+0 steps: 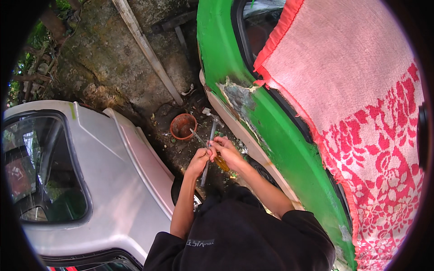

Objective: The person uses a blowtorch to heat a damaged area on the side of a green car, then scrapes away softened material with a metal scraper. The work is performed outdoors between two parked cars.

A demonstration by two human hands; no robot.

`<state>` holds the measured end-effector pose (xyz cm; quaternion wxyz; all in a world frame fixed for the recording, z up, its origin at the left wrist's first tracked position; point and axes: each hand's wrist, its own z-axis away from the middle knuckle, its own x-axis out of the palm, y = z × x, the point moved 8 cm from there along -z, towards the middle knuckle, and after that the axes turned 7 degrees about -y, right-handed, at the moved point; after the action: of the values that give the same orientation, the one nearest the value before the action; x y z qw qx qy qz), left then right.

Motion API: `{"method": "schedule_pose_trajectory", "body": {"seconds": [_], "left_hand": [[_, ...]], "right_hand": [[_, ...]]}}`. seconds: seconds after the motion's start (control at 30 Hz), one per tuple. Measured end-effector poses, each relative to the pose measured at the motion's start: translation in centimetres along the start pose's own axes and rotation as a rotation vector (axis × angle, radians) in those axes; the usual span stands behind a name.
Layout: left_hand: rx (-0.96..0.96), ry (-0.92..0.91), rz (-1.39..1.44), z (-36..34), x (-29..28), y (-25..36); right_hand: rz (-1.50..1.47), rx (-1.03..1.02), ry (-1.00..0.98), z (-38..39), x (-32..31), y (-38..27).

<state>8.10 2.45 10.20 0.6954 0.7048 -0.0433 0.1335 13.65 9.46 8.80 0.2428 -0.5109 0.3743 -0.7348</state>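
My left hand (198, 161) and my right hand (227, 152) are closed and meet in front of me, fingers touching. Between them a screwdriver (199, 137) slants up to the left, its amber handle (221, 163) showing below my right hand. A grey metal hammer (205, 175) crosses it, with its head (216, 119) away from me and the shaft end toward me. The left fingers appear wrapped round the hammer shaft and the right ones round the screwdriver, though the overlap partly hides each grip.
A silver car (113, 180) stands close on the left. On the right is a green car (289, 156) with damaged, peeling paint, covered by a pink-and-red patterned cloth (325, 58). Beyond my hands a terracotta pot (183, 126) sits on littered ground, and a plank (147, 49) leans over the wall.
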Motion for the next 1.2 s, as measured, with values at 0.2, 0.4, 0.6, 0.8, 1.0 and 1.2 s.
{"method": "schedule_pose_trajectory", "body": {"seconds": [0.2,0.4,0.6,0.8,1.0,1.2], "left_hand": [[0.025,0.084,-0.081,2.3,-0.2,-0.3],[0.116,0.313,0.345,5.9,-1.9,-1.2],[0.077,0.396,0.559,6.1,-5.3,-2.4],[-0.11,0.375,0.55,-0.2,-5.0,-3.7],[-0.235,0.243,0.506,-5.2,-2.0,-4.7],[-0.303,0.074,0.655,-8.8,1.0,-4.8]], "right_hand": [[0.064,0.006,0.076,-1.1,0.5,-0.8],[0.179,-0.225,0.103,-3.7,-2.3,-0.9],[0.461,-0.251,0.203,-1.6,-5.3,-2.3],[0.413,-0.294,0.276,1.8,-5.8,-2.9],[0.353,-0.306,0.362,6.9,-8.0,-1.7],[0.327,-0.341,0.539,10.8,-7.7,-2.9]]}}
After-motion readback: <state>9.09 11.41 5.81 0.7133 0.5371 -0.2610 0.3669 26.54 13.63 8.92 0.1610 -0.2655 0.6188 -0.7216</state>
